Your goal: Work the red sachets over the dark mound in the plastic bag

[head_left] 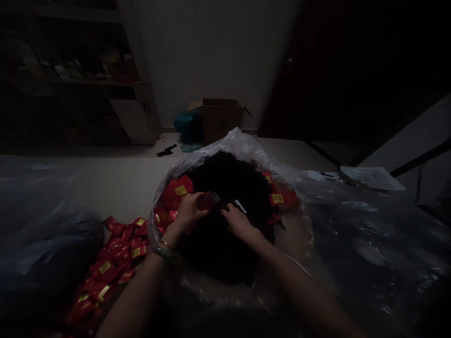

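Observation:
My left hand [191, 210] is closed around a small red packet [208, 201], held tilted above a heap of dark, crumbly loose material [225, 171], perhaps dried leaves. Close to the packet's clear end, my right hand [238, 220] has its fingers curled together over the heap. Whatever they pinch is too dark to make out. A small white strip [240, 206] shows just beyond the right fingers. The heap fills a large clear plastic bag [239, 137]. More red packets with gold labels [181, 189] lie inside the bag's left side, and others [283, 199] at its right.
A pile of red packets [116, 258] lies on the floor at my left, beside a big plastic bag [42, 234]. Plastic sheeting [369, 244] spreads at right. Behind stand an open cardboard box [223, 119], a teal bag [188, 126] and shelves [81, 80].

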